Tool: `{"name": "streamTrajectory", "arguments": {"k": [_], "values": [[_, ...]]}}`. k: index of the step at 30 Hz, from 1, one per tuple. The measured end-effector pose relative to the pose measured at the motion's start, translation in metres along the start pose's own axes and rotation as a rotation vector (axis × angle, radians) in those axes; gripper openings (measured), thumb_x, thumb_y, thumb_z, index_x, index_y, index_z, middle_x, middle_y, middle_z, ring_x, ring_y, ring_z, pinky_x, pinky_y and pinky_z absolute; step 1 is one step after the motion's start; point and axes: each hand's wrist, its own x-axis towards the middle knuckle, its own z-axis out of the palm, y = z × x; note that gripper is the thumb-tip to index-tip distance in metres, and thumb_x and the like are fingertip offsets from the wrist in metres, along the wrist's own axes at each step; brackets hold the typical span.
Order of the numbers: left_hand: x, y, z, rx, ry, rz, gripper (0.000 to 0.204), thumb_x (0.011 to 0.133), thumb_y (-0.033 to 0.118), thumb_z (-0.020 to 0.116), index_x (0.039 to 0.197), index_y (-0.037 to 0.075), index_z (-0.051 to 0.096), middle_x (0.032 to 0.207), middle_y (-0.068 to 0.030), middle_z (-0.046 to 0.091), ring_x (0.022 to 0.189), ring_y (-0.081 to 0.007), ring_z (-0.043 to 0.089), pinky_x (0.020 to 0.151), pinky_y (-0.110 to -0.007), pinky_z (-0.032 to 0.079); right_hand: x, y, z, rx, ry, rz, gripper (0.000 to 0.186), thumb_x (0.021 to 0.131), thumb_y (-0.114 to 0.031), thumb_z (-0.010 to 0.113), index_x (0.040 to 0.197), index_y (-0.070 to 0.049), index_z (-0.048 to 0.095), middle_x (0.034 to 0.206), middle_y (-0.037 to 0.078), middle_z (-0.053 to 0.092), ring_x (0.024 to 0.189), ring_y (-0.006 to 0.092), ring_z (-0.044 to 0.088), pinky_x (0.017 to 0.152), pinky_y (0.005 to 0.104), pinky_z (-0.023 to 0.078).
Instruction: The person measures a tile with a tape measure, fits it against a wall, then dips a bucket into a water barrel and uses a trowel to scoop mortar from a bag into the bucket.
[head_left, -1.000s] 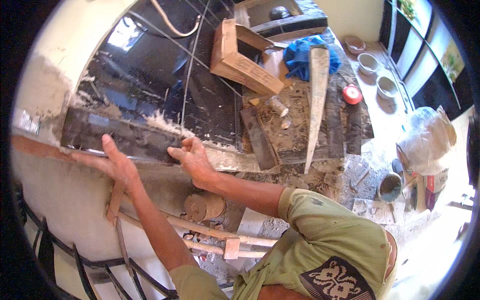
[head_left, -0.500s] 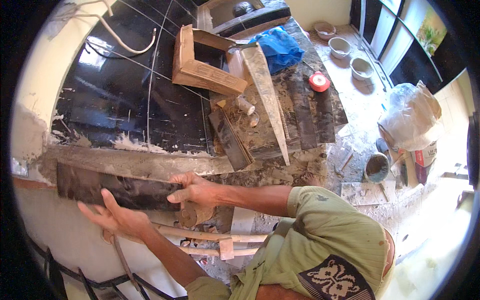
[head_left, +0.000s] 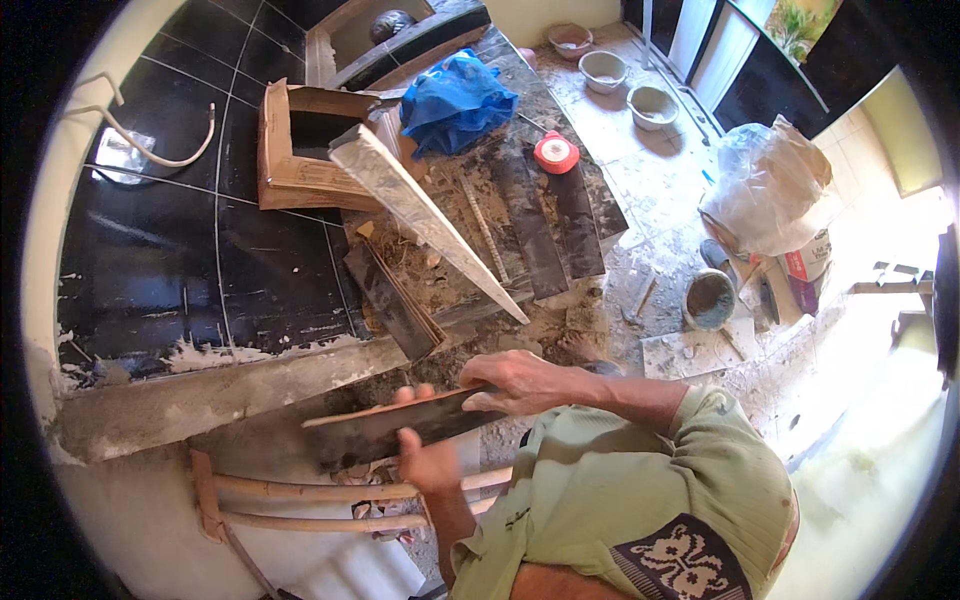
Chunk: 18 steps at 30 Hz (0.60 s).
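Dark tile strip (head_left: pixel 372 436) at seven o'clock in my view. My left hand (head_left: pixel 430 464) grips it near the middle, thumb across the face; my right hand (head_left: pixel 516 382) clasps its three-o'clock end. Likely stiff, brittle; best held by its long edges.

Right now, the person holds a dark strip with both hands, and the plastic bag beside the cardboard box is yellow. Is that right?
Not quite: the head view shows the plastic bag beside the cardboard box is blue, not yellow. The left hand and right hand do hold the dark strip.
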Motion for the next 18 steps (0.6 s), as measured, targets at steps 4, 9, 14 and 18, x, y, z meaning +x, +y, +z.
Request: {"name": "streamTrajectory", "arguments": {"k": [4, 9, 14, 18], "values": [[-0.005, -0.061, 0.027, -0.075, -0.032, -0.277, 0.055, 0.092, 0.020, 0.057, 0.143, 0.015, 0.037, 0.141, -0.0121, 0.045, 0.130, -0.0333, 0.042, 0.108, -0.055, 0.032, -0.028, 0.005, -0.002, 0.061, 0.188, 0.076, 0.032, 0.089, -0.029, 0.063, 0.105, -0.002, 0.059, 0.094, 0.021, 0.061, 0.086, 0.0391, 0.061, 0.072, 0.0457, 0.047], [0.014, -0.062, 0.052, -0.044, 0.004, -0.181, 0.054, 0.093, 0.022, 0.056, 0.144, 0.017, 0.038, 0.140, -0.0136, 0.047, 0.131, -0.0340, 0.042, 0.110, -0.053, 0.030, -0.068, 0.019, -0.032, -0.047, 0.239, 0.254, 0.030, 0.088, -0.029, 0.064, 0.100, -0.002, 0.062, 0.092, 0.020, 0.064, 0.085, 0.0376, 0.063, 0.072, 0.0441, 0.049], [0.047, -0.014, 0.014, -0.699, -0.273, -0.164, 0.050, 0.100, 0.028, 0.044, 0.147, 0.015, 0.033, 0.149, -0.0174, 0.035, 0.134, -0.0364, 0.039, 0.111, -0.053, 0.031, -0.118, 0.038, -0.085, -0.207, 0.229, 0.357, 0.030, 0.087, -0.031, 0.065, 0.094, -0.002, 0.066, 0.086, 0.019, 0.065, 0.083, 0.0345, 0.064, 0.072, 0.0424, 0.050], [0.055, 0.018, -0.014, -0.313, -0.257, 0.120, 0.048, 0.102, 0.030, 0.038, 0.147, 0.015, 0.032, 0.150, -0.0180, 0.032, 0.133, -0.0361, 0.039, 0.111, -0.053, 0.032, -0.154, 0.045, -0.122, -0.167, 0.336, 0.705, 0.029, 0.086, -0.028, 0.064, 0.094, 0.000, 0.066, 0.085, 0.020, 0.066, 0.080, 0.0345, 0.065, 0.071, 0.0424, 0.049]]}}
